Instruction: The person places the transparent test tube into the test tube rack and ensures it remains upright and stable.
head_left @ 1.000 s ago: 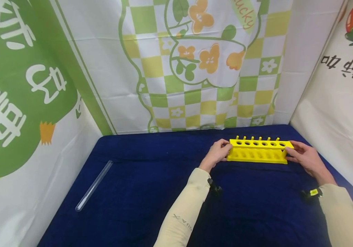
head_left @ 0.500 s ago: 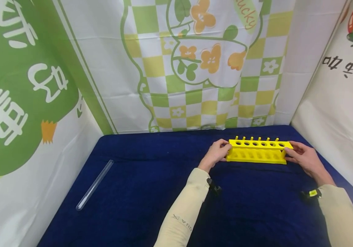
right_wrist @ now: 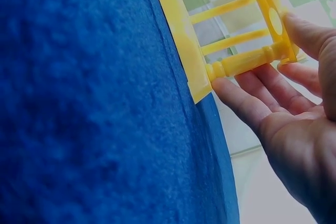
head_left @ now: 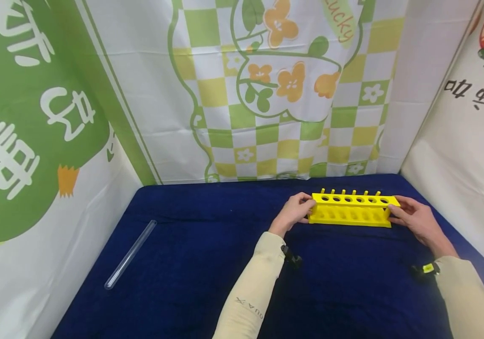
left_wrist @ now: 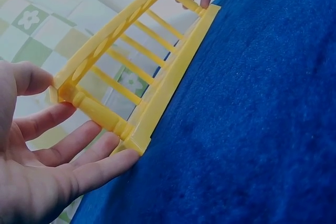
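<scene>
Head view, yellow rack: it stands upright on the blue cloth [head_left: 191,263], right of the centre of the frame; the rack [head_left: 353,205] has six round holes in its top plate, and six short pegs rise behind them.
Head view, left hand: this hand [head_left: 291,213] holds the left end of the rack, thumb at the top plate.
Head view, right hand: this hand [head_left: 423,223] holds the right end in similar manner.
Head view, clear tube: the tube [head_left: 130,254] lies slanted at the lower left, well apart from both hands, its rounded end toward the bottom.
Head view, checked curtain: the curtain [head_left: 267,155] hangs across the upper middle, behind the cloth.
Left wrist view, left hand: at the lower left, its thumb presses the top plate and its fingers spread along the turned end post; the right hand is seen at the top, at the far end.
Right wrist view, right hand: at the right, thumb near a hole, fingers against the end post.
</scene>
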{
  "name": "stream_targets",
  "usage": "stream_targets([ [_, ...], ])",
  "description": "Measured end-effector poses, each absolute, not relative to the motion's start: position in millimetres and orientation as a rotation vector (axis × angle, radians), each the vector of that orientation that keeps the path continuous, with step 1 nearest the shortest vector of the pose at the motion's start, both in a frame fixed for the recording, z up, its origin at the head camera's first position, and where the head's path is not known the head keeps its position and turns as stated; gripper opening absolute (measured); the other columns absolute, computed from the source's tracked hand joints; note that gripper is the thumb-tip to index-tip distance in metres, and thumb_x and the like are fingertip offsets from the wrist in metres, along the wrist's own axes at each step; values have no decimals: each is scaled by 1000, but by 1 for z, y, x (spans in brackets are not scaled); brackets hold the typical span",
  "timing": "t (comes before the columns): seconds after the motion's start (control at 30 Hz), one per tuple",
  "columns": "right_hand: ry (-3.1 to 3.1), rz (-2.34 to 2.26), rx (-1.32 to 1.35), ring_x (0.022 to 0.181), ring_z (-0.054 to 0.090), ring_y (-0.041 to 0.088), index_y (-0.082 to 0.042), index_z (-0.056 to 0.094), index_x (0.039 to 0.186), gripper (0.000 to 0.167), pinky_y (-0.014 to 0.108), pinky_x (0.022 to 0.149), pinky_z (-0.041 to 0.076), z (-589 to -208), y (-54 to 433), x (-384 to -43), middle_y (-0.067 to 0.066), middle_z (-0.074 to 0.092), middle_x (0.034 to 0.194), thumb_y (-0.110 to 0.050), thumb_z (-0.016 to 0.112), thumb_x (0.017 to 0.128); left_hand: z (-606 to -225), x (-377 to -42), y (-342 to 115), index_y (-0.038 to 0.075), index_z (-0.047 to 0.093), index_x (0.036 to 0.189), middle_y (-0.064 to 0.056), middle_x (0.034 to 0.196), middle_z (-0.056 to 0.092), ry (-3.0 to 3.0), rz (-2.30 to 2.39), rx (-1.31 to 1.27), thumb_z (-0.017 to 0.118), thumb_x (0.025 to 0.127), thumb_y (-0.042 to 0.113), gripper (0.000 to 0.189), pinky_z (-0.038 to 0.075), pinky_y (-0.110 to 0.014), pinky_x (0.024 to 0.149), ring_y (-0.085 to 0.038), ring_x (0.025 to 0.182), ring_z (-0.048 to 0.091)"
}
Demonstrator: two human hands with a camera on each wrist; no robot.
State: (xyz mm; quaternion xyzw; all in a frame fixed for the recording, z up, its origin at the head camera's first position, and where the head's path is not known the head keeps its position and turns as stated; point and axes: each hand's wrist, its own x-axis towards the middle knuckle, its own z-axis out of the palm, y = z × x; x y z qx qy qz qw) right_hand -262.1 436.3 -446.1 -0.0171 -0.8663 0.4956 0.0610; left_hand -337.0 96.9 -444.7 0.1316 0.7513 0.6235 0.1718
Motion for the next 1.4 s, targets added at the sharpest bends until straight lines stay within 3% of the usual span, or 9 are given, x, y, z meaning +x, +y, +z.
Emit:
stream_targets([
  [0.5, -2618, 1479, -56, 88, 53, -16, 10, 21, 151, 79, 32, 79, 60, -447, 432, -264, 33, 40, 141, -42, 52, 100, -441, -338, 96, 16, 62, 120, -7, 110, 63, 2122, 1782, 330, 60, 97, 32, 28, 59, -46, 84, -26, 101, 65],
  [1.03, -2603, 1503, -25, 90, 54, -15, 9, 23, 151, 78, 32, 80, 60, -447, 427, -265, 33, 40, 142, -41, 53, 100, -443, -339, 90, 18, 61, 121, -7, 116, 63, 2163, 1751, 371, 58, 97, 34, 30, 59, -44, 84, -24, 105, 66],
  [1.4, -2581, 1498, -21, 89, 56, -14, 11, 25, 150, 76, 32, 79, 60, -446, 424, -264, 31, 42, 139, -40, 53, 100, -439, -334, 91, 17, 60, 122, -6, 112, 64, 2253, 1685, 361, 56, 97, 33, 30, 59, -41, 83, -25, 98, 65],
])
